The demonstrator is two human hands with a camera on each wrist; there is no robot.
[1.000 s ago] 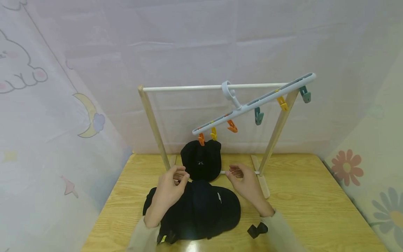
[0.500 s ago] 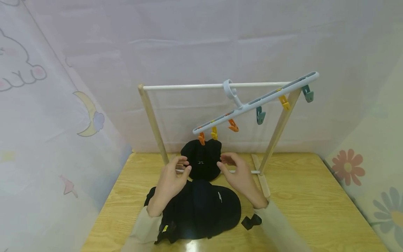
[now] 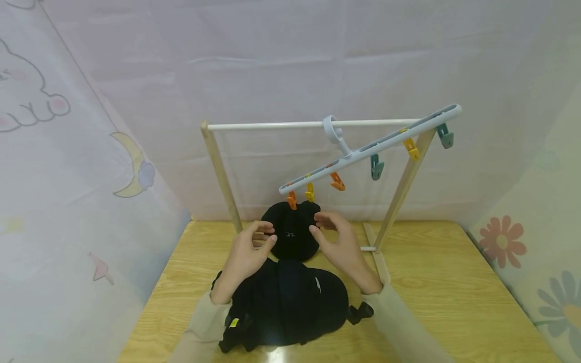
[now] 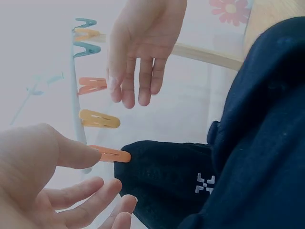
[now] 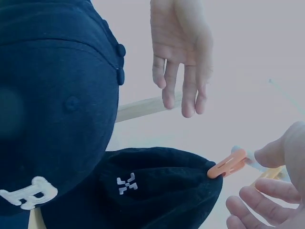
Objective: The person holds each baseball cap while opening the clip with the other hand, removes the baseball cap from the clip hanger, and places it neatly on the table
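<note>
A black cap [image 3: 290, 244] with a small white mark hangs from an orange clothespin [image 3: 292, 200] at the near, low end of a pale hanger [image 3: 358, 154]. My left hand [image 3: 247, 256] hovers at the cap's left side, fingers loosely bent around nothing. Across from it, my right hand [image 3: 341, 248] is at the cap's right edge, thumb and fingers apart. Both wrist views show the orange clothespin [image 4: 114, 154] biting the cap's edge. Below the hands, dark caps [image 3: 290, 302] lie on the table; the right wrist view shows a white letter [image 5: 31, 193] on one.
The hanger hooks over the white bar [image 3: 268, 126] of a wooden-legged rack [image 3: 222, 176] and tilts up to the right. Other clothespins along it are yellow [image 3: 310, 192], orange [image 3: 337, 181] and green [image 3: 376, 167]. Patterned cloth [image 3: 136, 75] surrounds the wooden table [image 3: 436, 292].
My right hand has moved left and up to the hanging cap's edge. My left hand has risen slightly. The hanging cap and the hanger stay nearly where they were.
</note>
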